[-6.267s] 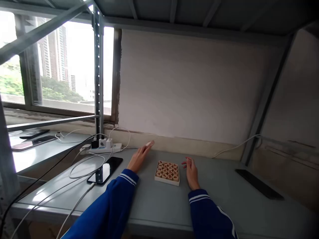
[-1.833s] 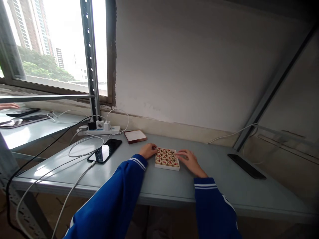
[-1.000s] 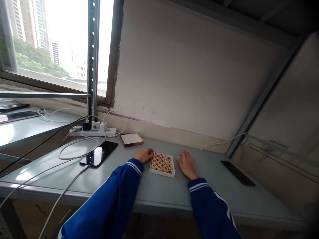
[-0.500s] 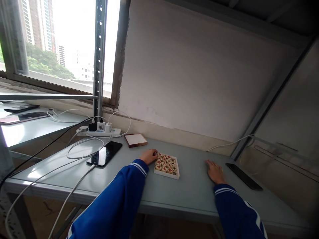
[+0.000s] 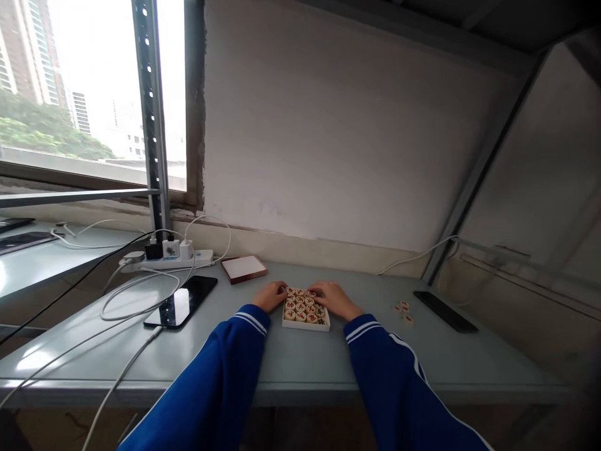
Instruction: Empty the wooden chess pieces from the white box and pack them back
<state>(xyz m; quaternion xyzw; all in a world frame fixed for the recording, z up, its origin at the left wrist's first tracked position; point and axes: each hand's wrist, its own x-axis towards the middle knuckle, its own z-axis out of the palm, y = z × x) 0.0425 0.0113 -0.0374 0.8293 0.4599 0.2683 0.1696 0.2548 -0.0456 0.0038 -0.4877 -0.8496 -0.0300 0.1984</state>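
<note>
A small white box [image 5: 305, 326] stands on the grey table, filled with rows of round Chinese chess pieces [image 5: 300, 307] bearing red and dark characters. My left hand [image 5: 271, 295] is closed at the box's back left corner, fingertips on its rim. Over the back right corner is my right hand [image 5: 334, 299], its fingers bent down and closed on a chess piece that they mostly hide. Several loose chess pieces [image 5: 404, 311] lie on the table to the right, apart from the box.
Behind the box on the left lies a dark red lid [image 5: 244, 269] with a white inside. A phone [image 5: 181, 303] on a charging cable lies farther left, near a power strip [image 5: 169, 257] with plugs and looped cords. A dark flat object [image 5: 445, 311] lies on the right.
My right hand has moved left from the right side of the table to the box, uncovering loose pieces there. My left hand stays at the box. The view has shifted right.
</note>
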